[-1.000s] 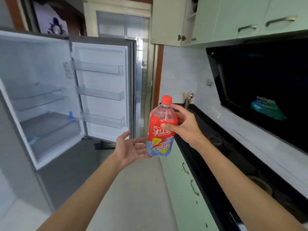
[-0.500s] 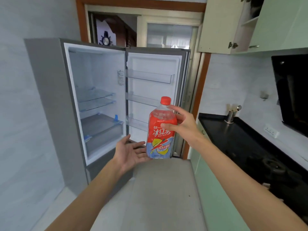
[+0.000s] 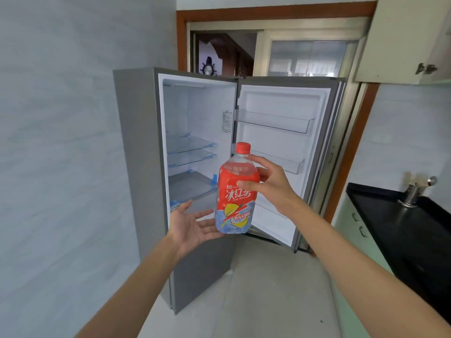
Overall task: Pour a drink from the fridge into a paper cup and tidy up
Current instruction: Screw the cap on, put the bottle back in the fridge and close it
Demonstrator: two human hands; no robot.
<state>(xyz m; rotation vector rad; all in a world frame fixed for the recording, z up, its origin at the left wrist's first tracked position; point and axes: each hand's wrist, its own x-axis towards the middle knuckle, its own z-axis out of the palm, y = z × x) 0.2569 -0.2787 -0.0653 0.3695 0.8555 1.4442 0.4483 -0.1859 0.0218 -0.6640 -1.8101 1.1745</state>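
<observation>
The right hand has its grip clenched around the upper body of the ice tea bottle, thumb across the red label, red cap on and upright. At 7 o'clock of the bottle, the left hand lies released, palm up, fingertips touching its base. Behind them the fridge stands with its door swung wide. At 3 o'clock lies the black worktop.

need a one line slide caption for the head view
Right hand grips a capped iced tea bottle in front of the open fridge, left hand open beside its base.
</observation>
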